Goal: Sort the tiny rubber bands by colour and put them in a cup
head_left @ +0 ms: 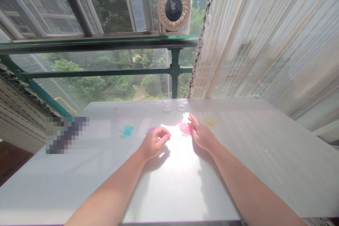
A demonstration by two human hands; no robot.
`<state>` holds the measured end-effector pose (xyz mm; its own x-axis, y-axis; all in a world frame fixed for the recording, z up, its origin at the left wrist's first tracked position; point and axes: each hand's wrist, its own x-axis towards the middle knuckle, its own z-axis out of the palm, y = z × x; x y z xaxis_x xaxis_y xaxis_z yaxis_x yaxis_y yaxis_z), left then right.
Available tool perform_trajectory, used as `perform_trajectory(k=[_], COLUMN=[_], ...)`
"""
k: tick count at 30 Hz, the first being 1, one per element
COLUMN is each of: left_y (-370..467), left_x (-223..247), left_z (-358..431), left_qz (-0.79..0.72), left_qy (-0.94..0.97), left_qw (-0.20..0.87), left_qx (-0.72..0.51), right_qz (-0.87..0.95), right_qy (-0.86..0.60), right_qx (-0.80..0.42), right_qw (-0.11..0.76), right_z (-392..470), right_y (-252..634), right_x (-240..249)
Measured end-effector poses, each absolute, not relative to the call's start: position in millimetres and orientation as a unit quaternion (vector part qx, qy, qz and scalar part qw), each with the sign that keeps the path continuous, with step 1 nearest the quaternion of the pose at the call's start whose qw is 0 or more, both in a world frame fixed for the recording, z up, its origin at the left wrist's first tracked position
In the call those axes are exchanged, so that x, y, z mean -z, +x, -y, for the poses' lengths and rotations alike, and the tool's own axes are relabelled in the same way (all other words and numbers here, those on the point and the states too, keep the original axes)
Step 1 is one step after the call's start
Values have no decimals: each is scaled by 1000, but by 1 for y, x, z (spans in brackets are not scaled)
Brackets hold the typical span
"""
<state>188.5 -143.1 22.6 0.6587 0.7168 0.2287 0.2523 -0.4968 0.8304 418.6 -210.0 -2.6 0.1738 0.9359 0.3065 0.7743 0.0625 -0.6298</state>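
A pink pile of small thin pieces (185,129) lies at the middle of the white table, with my right hand (202,134) at its right edge, fingers apart. My left hand (154,142) is over the table to the left, thumb and index finger pressed together; anything between them is too small to make out. Partly behind that hand shows a purple pile (150,130). Farther left lies a teal pile (126,131), and a yellow pile (210,122) is beyond my right hand. A clear jar (167,105) stands beside a clear round lid (181,107) at the far edge.
A few pink bits (116,114) lie at the far left of the white table (265,169). A blurred dark object (67,135) is at its left edge. Behind are a green railing (106,73), a white round fan (174,7) and a striped curtain (251,35).
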Motion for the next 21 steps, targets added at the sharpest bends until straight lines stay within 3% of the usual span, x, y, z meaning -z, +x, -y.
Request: perform_trajectory(k=[15,21], left_y=[188,171], left_x=[-26,-26], left_z=[145,121], left_qz=[-297,-348], left_qy=[815,767], left_qw=[398,378], left_qx=[-298,-384], right_qz=[649,663], right_qy=[-690,-684], right_qx=[-100,-62], right_qw=[306,299], right_z=[201,209], right_y=[397,401], right_x=[1,5])
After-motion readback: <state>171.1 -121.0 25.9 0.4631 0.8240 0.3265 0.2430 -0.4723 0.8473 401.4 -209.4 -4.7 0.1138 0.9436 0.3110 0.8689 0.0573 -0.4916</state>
